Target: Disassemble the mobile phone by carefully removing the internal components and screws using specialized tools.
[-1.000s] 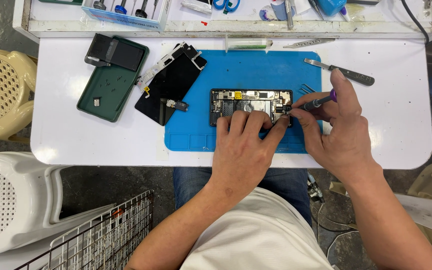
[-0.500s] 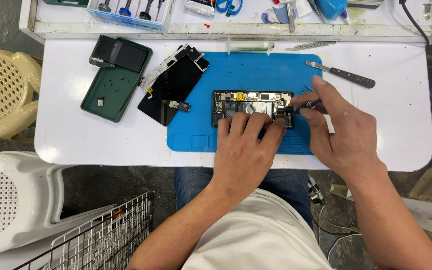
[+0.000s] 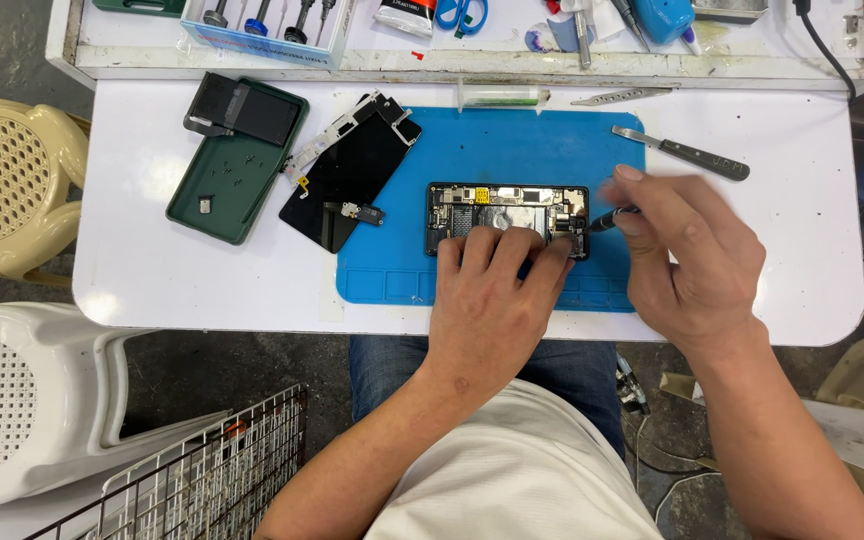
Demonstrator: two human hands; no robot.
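Working on an opened phone (image 3: 507,212) on a blue mat (image 3: 392,260).
Left hand (image 3: 492,300) lies flat, fingers pressing the phone; right hand (image 3: 692,260) pinches a small screwdriver (image 3: 614,217) at its edge.

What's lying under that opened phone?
The opened phone lies on a blue mat on the white table. The left hand covers its near edge and the mat there.

Both our bare forearms reach forward from the torso, elbows bent. Our left hand (image 3: 492,300) lies palm down, fingers (image 3: 512,250) extended forward and pressed flat, side by side. Our right hand (image 3: 687,260) sits just to its right, wrist angled inward, fingers curled in a pinch grip, thumb tip raised at the top. The hands are close, not touching.
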